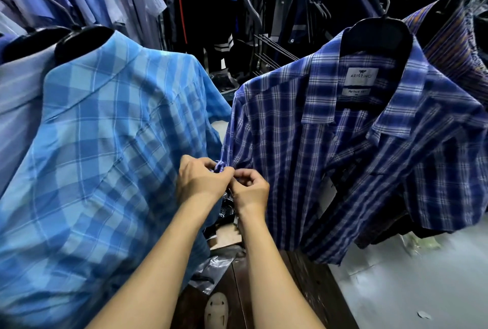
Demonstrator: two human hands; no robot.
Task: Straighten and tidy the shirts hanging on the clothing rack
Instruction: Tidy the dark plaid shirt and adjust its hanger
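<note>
Both grips are closed in small pinches, working together at one spot. The left grip [203, 181] has its fingertips curled round a bunched bit of the sleeve edge [220, 166] of the dark plaid shirt [343, 157]. The right grip [250, 191] is curled tight against it, fingertip to fingertip. It seems to pinch the same fold, though the cloth between its fingers is mostly hidden.

That shirt hangs to the right on a black hanger [377, 35], collar open and white label [361, 76] showing. Its left sleeve is drawn toward the near middle, where the grips meet. Just to the left, almost touching the sleeve, hangs a light blue check shirt [105, 144].

The fabric looks thin, soft and light, so it should fold and slide easily and hold no shape of its own. A hem or seam is likely the best place to take hold, since it gives a firmer edge. Pulling hard could tilt the shirt or slip it off its hanger, so gentle, even tugs seem wise.
</note>
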